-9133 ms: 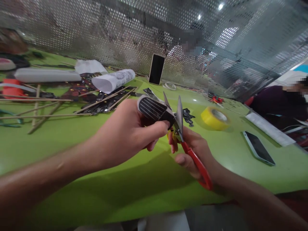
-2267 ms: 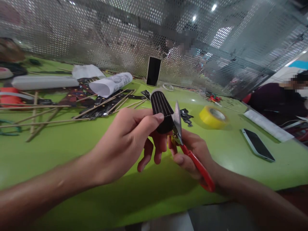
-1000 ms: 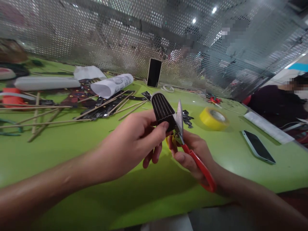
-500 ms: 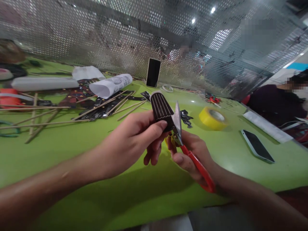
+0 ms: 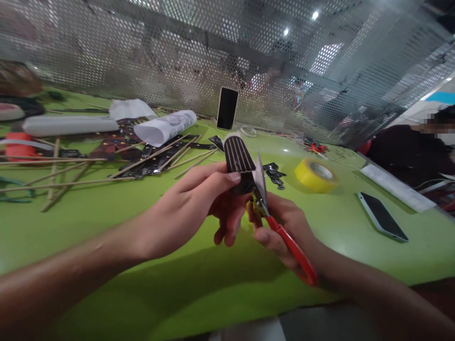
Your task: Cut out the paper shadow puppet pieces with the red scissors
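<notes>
Between the thumb and fingers of my left hand [image 5: 199,203] is a dark piece with pale stripes and a rounded, light-edged top [image 5: 238,154]; its material I cannot make out. My right hand [image 5: 284,222] is wrapped round scissors [image 5: 291,244] with red handles. Their blades point up and away, and the visible blade lies along the right edge of the striped piece. Whether they are cutting into it I cannot tell. Beyond the hands, dark cut-out pieces [image 5: 274,175] lie on the green table [image 5: 142,293].
Thin wooden sticks [image 5: 71,182] and a rolled printed sheet [image 5: 167,127] lie to the left. A phone [image 5: 227,108] stands upright at the back by a perforated metal screen [image 5: 177,57]. Yellow tape [image 5: 316,175] and another phone [image 5: 383,215] are at right, near a seated person [image 5: 401,151].
My left thumb has shifted slightly left and up on the striped piece. The scissor blade has tilted a little towards the piece. Other things shift only slightly with the view.
</notes>
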A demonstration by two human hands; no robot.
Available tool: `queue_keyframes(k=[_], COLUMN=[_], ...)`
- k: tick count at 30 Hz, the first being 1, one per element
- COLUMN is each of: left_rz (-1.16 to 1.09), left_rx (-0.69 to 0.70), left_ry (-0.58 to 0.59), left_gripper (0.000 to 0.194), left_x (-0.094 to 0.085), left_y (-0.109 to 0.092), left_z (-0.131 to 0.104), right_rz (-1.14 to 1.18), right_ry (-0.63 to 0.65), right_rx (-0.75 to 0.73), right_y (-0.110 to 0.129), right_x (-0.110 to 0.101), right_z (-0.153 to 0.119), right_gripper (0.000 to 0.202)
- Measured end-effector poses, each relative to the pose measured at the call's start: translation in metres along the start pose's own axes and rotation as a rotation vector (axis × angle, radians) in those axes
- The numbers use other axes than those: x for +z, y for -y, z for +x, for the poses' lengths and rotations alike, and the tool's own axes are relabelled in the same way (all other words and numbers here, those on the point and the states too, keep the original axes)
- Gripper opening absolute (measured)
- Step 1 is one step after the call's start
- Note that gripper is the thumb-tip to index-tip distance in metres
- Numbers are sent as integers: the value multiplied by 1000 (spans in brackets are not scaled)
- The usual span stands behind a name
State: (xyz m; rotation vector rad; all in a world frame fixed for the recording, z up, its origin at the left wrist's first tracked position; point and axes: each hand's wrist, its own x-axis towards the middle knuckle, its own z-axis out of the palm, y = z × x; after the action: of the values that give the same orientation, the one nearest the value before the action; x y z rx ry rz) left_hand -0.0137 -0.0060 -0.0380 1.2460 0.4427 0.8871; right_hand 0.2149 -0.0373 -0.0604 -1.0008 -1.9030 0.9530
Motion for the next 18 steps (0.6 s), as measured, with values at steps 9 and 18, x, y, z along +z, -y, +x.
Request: queue_keyframes(k=[9,18], left_rz=[99,294], left_rx=[281,173], left_ry=[-316,-113], left_gripper=[39,37], left_x=[-16,-8], left_y=[-8,-2], left_z=[14,1], right_rz=[-228,-731], right_ry=[-189,119], right_rx=[215,92], right_y=[-1,-36], right_x=[-13,-22], right_z=[16,26], right_gripper=[42,48])
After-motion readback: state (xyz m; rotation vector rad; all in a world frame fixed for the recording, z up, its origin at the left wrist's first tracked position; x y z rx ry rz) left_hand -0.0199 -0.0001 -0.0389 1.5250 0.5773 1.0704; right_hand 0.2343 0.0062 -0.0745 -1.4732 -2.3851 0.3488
